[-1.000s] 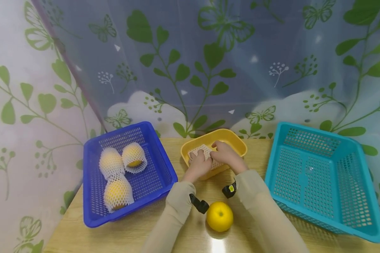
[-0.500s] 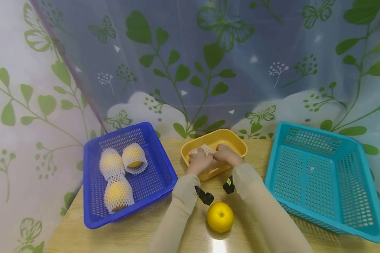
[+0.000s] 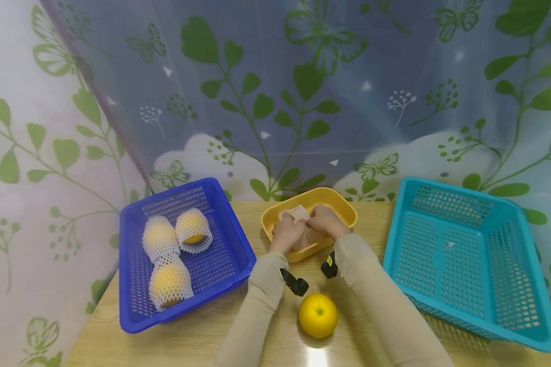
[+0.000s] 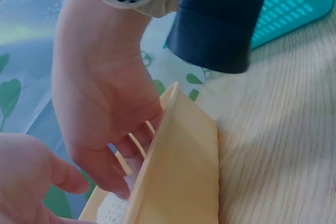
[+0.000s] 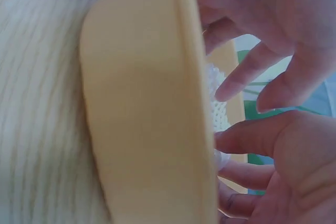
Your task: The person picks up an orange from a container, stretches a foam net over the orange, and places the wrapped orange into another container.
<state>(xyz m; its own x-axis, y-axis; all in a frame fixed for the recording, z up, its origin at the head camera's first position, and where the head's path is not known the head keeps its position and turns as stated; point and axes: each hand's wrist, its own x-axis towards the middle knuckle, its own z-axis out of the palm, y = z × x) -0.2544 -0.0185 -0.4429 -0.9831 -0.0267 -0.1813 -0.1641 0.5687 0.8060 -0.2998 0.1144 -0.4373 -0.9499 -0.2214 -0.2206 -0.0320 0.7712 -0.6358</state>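
Observation:
White foam fruit nets [image 3: 298, 212] lie in a small yellow bin [image 3: 344, 200] at the table's far middle. Inside the bin my left hand [image 3: 288, 233] touches the nets; in the right wrist view its index fingertip meets the mesh [image 5: 219, 109], thumb held apart. Beside it, my right hand [image 3: 325, 222] pinches a net between thumb and fingers; the bin wall partly hides those fingertips in both wrist views. A bare, round yellow fruit [image 3: 318, 315] sits on the table between my forearms.
A blue basket [image 3: 227, 204] on the left holds three yellow fruits [image 3: 170, 282] in foam nets. To the right stands a turquoise basket [image 3: 441, 244] with perforated walls. A patterned curtain [image 3: 275, 102] hangs behind the wooden table [image 3: 202, 336].
Both hands have shifted slightly within the bin, and the right hand's fingers have drawn in on the net. The foam net now rises more between the hands. Fruit and baskets stay put.

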